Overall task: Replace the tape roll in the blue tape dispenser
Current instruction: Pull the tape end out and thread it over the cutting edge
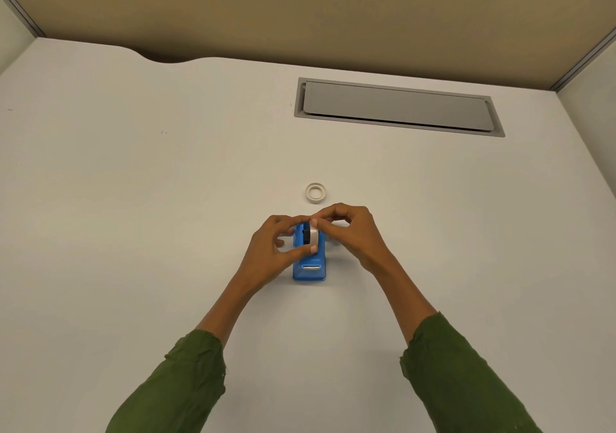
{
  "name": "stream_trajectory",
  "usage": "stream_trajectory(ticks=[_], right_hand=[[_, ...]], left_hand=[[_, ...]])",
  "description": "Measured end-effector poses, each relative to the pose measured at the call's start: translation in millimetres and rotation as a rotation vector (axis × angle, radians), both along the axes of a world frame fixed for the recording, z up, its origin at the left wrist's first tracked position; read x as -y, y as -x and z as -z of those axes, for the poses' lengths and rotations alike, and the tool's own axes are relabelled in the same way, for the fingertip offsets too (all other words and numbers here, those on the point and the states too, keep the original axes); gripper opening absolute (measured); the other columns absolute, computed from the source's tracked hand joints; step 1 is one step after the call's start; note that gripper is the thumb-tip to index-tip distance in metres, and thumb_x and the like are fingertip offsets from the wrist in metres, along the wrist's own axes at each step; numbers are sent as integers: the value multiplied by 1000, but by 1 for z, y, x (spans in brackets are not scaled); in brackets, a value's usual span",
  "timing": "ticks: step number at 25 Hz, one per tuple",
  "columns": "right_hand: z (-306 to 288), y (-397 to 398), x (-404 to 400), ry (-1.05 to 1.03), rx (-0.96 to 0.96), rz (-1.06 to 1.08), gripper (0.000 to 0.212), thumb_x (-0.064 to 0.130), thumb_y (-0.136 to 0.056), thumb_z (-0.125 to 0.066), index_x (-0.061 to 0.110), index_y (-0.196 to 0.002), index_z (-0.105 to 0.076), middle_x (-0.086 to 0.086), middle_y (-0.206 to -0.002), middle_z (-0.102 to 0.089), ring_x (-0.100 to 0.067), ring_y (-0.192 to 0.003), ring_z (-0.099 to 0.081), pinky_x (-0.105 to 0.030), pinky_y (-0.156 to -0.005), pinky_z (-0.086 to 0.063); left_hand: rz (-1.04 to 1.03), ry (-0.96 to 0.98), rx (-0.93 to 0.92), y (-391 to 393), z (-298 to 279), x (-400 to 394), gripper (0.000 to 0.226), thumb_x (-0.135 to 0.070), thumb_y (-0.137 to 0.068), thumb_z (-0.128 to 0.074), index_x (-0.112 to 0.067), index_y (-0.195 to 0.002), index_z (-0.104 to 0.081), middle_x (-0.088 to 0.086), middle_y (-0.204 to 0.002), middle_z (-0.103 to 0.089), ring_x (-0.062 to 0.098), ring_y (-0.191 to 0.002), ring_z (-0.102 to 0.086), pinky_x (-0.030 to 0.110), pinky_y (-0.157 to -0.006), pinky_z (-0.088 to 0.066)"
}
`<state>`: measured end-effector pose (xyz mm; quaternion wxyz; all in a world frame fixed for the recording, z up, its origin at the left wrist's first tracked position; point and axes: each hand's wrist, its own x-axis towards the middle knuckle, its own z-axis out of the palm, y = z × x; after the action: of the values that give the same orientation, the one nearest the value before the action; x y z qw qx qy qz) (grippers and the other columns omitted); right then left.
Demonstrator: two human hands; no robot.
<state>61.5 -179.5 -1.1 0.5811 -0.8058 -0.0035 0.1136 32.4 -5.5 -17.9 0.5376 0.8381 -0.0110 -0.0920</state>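
Pale bench (133, 199) inside a cubicle, tan partition behind, grey cable-tray lid (398, 107) set flush at the far right. Green sleeves enter from the near edge. Left hand (270, 246): grip curled partly closed, thumb lying across the blue tape dispenser (309, 266) just ahead of the cutter end, fingers at the far left side of the body; it looks to be steadying the housing, though whether the fingers also touch the roll I cannot tell. Dispenser stands at bench centre, cutter end toward the person. Tape roll (313, 234) sits on edge in the dispenser's well, upper rim proud of the blue walls, dark hub just left of it. Beyond it, apart from both hands, a second roll (315, 192) lies flat on the bench; which of the two is the fresh one I cannot tell. Right hand (353, 232): grip pinched shut at the roll's top edge, thumb and forefinger tips meeting there, other fingers folded. Handling, as a judgement: the roll is light, stiff through its core, slick on the faces and tacky along any loose end, so best taken by the rim or sides. The dispenser is probably light plastic and liable to slide or tip unless held down.
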Motion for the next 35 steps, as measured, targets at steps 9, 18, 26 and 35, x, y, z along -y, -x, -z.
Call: stream_trajectory(ticks=[9,18,26,35], right_hand=[[-12,-5,7,245,169,-229,18,17,-75,-73,17,-93,-74,0,-90,-73,-9,-84,-65,-16,-63,-53],[-14,-12,6,281,170,-196,12,26,-82,-70,19,-90,-76,2,-88,-77,10,-74,-62,-12,-67,-48],[-14,-4,11,238,128,-239,23,19,-71,-78,18,-94,-73,3,-92,-73,-8,-84,-65,-28,-73,-56],[-3,-4,4,22,46,-73,8,26,-81,-70,25,-89,-74,10,-84,-74,-3,-82,-66,-23,-78,-51]], left_hand=[[-7,26,0,0,2,0,49,-40,-68,-74,-44,-111,-50,-10,-113,-54,-2,-91,-56,9,-68,-42],[-11,-5,-3,-1,2,1,53,-35,-71,-74,-29,-120,-55,-6,-116,-54,5,-91,-55,6,-66,-42],[-22,28,-4,-1,3,1,52,-32,-70,-75,-27,-119,-55,-1,-118,-55,10,-94,-56,10,-70,-42],[-22,23,8,0,0,1,45,-42,-72,-70,-39,-114,-53,-9,-113,-54,0,-90,-57,4,-64,-46]])
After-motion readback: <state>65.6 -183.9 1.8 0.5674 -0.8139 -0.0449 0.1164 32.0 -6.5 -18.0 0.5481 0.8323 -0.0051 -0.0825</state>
